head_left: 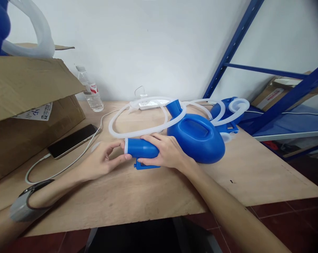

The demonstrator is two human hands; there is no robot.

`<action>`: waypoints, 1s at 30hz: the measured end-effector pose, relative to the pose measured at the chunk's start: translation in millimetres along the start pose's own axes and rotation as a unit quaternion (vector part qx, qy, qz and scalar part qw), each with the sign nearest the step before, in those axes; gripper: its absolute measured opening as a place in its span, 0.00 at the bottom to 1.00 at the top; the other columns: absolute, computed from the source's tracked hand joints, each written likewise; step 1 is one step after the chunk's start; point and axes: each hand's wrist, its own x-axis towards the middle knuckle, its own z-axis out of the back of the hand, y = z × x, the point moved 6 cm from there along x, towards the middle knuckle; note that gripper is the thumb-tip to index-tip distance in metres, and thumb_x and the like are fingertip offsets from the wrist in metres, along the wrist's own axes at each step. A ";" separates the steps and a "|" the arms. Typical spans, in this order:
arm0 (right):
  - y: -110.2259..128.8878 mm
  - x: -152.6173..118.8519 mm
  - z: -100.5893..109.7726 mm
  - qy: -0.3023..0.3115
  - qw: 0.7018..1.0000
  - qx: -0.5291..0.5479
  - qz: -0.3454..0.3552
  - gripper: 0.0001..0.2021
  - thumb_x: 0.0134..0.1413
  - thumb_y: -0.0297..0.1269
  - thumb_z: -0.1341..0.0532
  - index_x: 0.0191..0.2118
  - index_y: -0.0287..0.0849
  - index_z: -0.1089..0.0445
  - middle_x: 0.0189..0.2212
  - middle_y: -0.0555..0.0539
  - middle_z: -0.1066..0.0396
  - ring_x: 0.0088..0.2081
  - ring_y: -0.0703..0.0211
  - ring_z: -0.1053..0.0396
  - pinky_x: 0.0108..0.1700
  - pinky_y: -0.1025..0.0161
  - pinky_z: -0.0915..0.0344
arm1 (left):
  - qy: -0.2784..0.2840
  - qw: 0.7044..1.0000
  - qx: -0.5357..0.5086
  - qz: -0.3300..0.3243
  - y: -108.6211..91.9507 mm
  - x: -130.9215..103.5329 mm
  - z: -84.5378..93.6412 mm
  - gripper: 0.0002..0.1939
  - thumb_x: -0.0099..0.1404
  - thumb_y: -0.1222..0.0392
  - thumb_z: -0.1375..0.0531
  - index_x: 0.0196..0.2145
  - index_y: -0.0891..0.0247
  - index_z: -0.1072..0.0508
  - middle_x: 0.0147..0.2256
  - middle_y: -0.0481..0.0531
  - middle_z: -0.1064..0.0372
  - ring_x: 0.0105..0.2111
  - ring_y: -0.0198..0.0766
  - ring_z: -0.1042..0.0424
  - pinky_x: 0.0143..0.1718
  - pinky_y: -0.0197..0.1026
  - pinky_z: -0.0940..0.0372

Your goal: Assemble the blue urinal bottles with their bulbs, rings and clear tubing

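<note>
My right hand (pixel 169 151) is wrapped over a blue plastic cylinder-shaped cup (pixel 141 148) lying on its side. At its left end is a white rim (pixel 126 145), pinched between the thumb and fingers of my left hand (pixel 103 160). A flat blue bracket (pixel 148 166) shows just below the cup, partly hidden by my right hand. Close beside that hand rests a blue urinal bottle (pixel 201 140) with a moulded handle and an angled neck. A translucent white hose (pixel 138 134) loops around behind both hands.
More blue parts (pixel 224 112) with coiled hose lie at right. A cardboard box (pixel 35 91), a phone (pixel 73 140) with a white cable and a water bottle (pixel 92 89) occupy the left. Behind stands a power strip (pixel 151 104); a blue metal shelf (pixel 232 45) rises at right.
</note>
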 end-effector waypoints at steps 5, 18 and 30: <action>6.9 -1.3 10.9 -0.054 0.996 -0.019 0.066 0.34 0.56 0.66 0.40 0.59 0.47 0.27 0.50 0.51 0.27 0.43 0.69 0.28 0.41 0.71 0.40 | 0.066 0.997 -0.026 -0.042 -6.3 -1.7 7.5 0.16 0.71 0.53 0.39 0.29 0.65 0.34 0.31 0.47 0.31 0.31 0.30 0.34 0.34 0.34 0.39; -20.8 1.4 3.5 0.098 0.992 0.006 -0.077 0.36 0.53 0.67 0.38 0.63 0.54 0.31 0.54 0.50 0.29 0.51 0.60 0.28 0.52 0.65 0.36 | 0.029 0.999 0.024 0.020 28.1 -5.1 27.2 0.19 0.66 0.45 0.37 0.27 0.63 0.28 0.25 0.47 0.36 0.26 0.32 0.39 0.29 0.36 0.42; -28.9 1.9 -8.9 0.067 0.993 0.028 -0.089 0.35 0.55 0.67 0.39 0.63 0.55 0.30 0.62 0.45 0.38 0.65 0.53 0.40 0.73 0.51 0.44 | 0.041 0.938 0.281 -0.196 10.8 -12.1 -6.1 0.16 0.75 0.53 0.44 0.32 0.64 0.27 0.30 0.49 0.30 0.30 0.33 0.32 0.34 0.38 0.39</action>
